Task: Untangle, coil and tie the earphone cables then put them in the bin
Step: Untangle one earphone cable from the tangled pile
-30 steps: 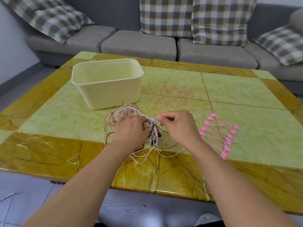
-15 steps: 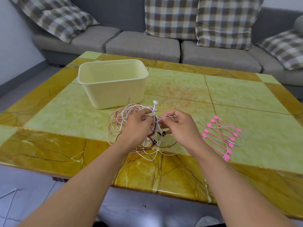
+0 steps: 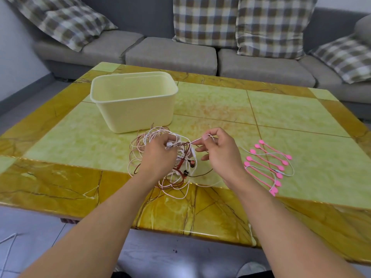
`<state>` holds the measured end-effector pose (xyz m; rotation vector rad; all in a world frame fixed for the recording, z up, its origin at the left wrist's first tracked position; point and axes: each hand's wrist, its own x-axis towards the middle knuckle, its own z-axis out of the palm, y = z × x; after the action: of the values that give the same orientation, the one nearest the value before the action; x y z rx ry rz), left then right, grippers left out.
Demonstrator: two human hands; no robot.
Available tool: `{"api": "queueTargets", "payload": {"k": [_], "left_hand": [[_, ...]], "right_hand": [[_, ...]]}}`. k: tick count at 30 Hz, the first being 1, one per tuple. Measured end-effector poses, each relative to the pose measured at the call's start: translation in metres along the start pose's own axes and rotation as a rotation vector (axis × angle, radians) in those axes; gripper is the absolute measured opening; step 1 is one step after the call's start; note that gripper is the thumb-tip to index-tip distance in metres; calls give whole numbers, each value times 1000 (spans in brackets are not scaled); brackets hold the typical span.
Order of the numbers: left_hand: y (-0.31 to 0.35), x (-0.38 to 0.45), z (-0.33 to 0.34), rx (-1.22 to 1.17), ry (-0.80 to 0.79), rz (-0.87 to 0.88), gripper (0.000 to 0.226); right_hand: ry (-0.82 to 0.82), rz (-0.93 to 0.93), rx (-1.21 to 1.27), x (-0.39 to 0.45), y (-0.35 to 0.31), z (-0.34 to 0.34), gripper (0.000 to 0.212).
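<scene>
1. Step in hand, by my reading: untangling; nothing is coiled or tied yet, and no cable shows over the rim of the bin (image 3: pixel 132 101), though its floor is hidden from this angle.
2. The earphone cables (image 3: pixel 160 157) lie as one knotted heap of white, pinkish and dark red wire on the table (image 3: pixel 281 121), just in front of the bin and partly under the hands; one white strand trails off to the right, across the pink ties (image 3: pixel 267 163).
3. Left hand (image 3: pixel 158 159): fingers curled down into the heap, closed around a bundle of wire, with a white earbud showing at the fingertips.
4. Right hand (image 3: pixel 218 151): thumb and forefinger pinched on a single white strand, drawn taut out of the heap; the other fingers are loosely spread.
5. Next move, as a judgement: follow the pinched strand through the knot while the left hand anchors the rest; gentle pulls, since a hard tug would likely tighten the tangle; a tie is needed only once one cable is free and coiled.
6. Surface: glossy tiled tabletop, pale green panels with an amber marbled border; the ties lie in a loose row at the right, well apart from the bin.
7. Room: a grey sofa (image 3: pixel 170 53) with checked cushions stands behind the table; grey floor below.
</scene>
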<state>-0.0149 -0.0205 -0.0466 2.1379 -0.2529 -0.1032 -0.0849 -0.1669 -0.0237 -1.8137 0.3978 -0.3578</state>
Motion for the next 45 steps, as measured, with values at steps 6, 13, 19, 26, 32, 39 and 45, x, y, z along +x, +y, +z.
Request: {"api": "queueTargets", "payload": {"k": [6,13,19,26,32,39,45], "left_hand": [[-2,1,0,51,-35,19,31],[7,-9,-1,290,109,73,35],[9,-7,0,241,13,98,25],[3,-2,1,233,-108,146,26],[3,-3,4,231,-56,205,30],[0,0,-2,307,5,109,32],[1,-2,-1,203,24,150,13]], "right_hand": [[-92,-106,13,-4,-4,-2,12],[-122,-107,76,-4,-6,-2,14],[-152,-18,31,-3,-4,-7,12],[-120,126,38,-1,2,-7,13],[-187,67,-406,1,11,-10,30],[-146,-21,-726,2,10,-8,25],[-66,-124,-861,4,4,-12,32]]}}
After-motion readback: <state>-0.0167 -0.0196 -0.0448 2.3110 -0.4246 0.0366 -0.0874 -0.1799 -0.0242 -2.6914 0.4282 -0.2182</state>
